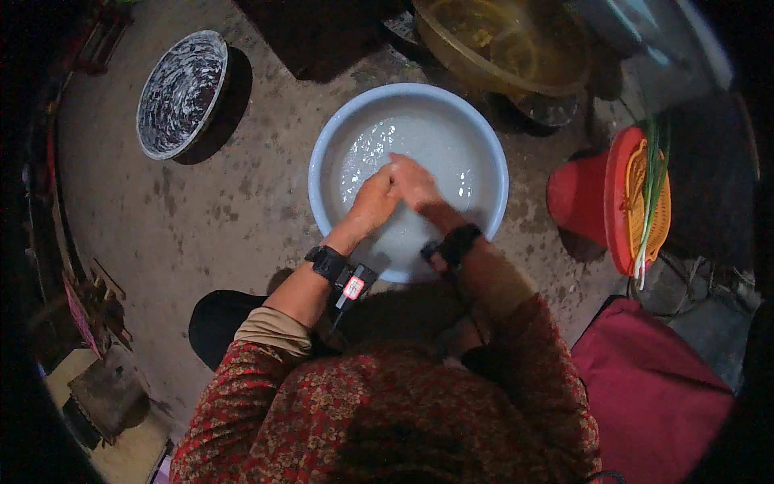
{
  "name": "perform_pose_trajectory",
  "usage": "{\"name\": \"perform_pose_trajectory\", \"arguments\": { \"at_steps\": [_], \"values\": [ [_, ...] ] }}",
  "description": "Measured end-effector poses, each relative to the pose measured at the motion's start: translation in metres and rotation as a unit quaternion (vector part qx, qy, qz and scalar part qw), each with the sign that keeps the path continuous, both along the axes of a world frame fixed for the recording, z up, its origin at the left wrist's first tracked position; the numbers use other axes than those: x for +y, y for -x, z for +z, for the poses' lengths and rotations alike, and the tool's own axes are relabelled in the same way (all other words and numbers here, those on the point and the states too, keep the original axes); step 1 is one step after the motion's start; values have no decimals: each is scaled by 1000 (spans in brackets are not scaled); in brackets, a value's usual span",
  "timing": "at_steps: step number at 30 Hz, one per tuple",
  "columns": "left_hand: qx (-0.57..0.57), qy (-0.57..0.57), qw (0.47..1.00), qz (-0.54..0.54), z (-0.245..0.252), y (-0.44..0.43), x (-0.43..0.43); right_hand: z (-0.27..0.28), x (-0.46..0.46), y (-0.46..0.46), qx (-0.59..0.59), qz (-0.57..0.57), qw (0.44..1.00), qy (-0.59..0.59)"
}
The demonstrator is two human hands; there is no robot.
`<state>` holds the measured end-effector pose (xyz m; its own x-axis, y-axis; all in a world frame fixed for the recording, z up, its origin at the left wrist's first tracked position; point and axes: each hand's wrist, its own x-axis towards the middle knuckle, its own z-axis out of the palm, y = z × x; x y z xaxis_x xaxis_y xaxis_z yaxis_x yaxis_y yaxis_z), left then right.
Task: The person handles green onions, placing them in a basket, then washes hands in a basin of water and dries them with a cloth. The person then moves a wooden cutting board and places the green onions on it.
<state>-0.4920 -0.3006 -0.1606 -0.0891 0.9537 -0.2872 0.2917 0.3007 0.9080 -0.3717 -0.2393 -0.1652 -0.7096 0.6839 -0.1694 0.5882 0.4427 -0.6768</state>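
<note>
A light-blue plastic basin (319, 206) holds cloudy water (411, 242) that glints in places. Over the water, my left hand (373, 198) and my right hand (416, 183) press against each other near the basin's middle. The fingers overlap and are slightly blurred, so whether anything lies between them is hidden. Each wrist wears a black strap (327, 264) with a small device. The left device (353, 289) carries a label with writing.
A metal bowl (181, 97) with a whitish, streaky inside sits on the concrete floor (272, 157) at upper left. Upper right is a large yellowish basin (447, 45). To the right, a red bucket (577, 193) bears an orange basket (659, 212) and green onions (653, 199). Maroon cloth (647, 387) covers something at lower right.
</note>
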Motion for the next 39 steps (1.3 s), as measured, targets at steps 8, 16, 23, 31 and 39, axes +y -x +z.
{"name": "perform_pose_trajectory", "arguments": {
  "at_steps": [8, 16, 23, 31, 39],
  "values": [
    [-530, 162, 797, 240, 24, 23, 10, -86, 19, -69, 171, -380, 884, 211],
    [-569, 117, 746, 325, -6, 22, 5, -3, -39, 17, 492, -69, 770, 400],
    [-708, 118, 668, 199, 32, -27, 11, -7, 3, 20, 81, -124, 985, 88],
    [-803, 55, 590, 70, 21, -11, 7, -9, -31, 4, 156, -93, 983, 4],
    [-463, 80, 847, 248, 38, -7, 9, 25, 30, -19, 483, -329, 636, 504]
  ]
}}
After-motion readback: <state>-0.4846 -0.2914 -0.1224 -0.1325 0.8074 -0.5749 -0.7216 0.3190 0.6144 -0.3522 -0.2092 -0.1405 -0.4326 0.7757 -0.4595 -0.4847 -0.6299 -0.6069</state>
